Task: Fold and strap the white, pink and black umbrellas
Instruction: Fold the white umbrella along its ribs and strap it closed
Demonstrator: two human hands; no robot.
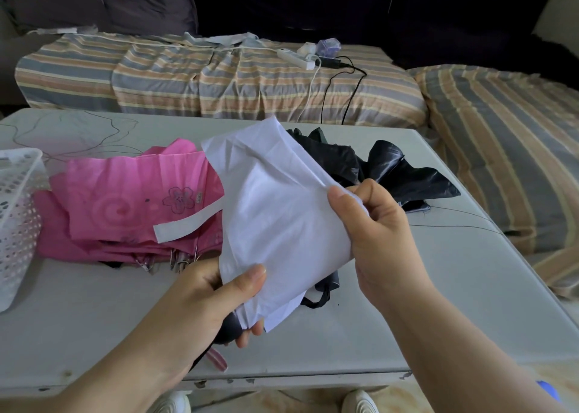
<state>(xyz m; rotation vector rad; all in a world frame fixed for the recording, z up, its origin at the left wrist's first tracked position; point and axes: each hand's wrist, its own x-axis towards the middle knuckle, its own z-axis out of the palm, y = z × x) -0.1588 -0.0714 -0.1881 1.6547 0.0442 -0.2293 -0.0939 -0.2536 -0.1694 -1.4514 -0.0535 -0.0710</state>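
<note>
I hold the white umbrella [275, 212] above the grey table [94, 328], its canopy loose and unrolled. My left hand [216, 300] grips its lower end by the dark handle, thumb on the cloth. My right hand [372, 224] pinches a fold of the white canopy at its right edge. The umbrella's white strap [188, 226] hangs out to the left, over the pink umbrella [131, 206], which lies loose on the table with its metal rib tips showing. The black umbrella [404, 174] lies crumpled behind the white one, partly hidden.
A white perforated basket [15, 221] stands at the table's left edge. Behind the table is a sofa under a striped cover [219, 77], with a power strip [296, 58] and cables on it. My shoes show below the table's front edge.
</note>
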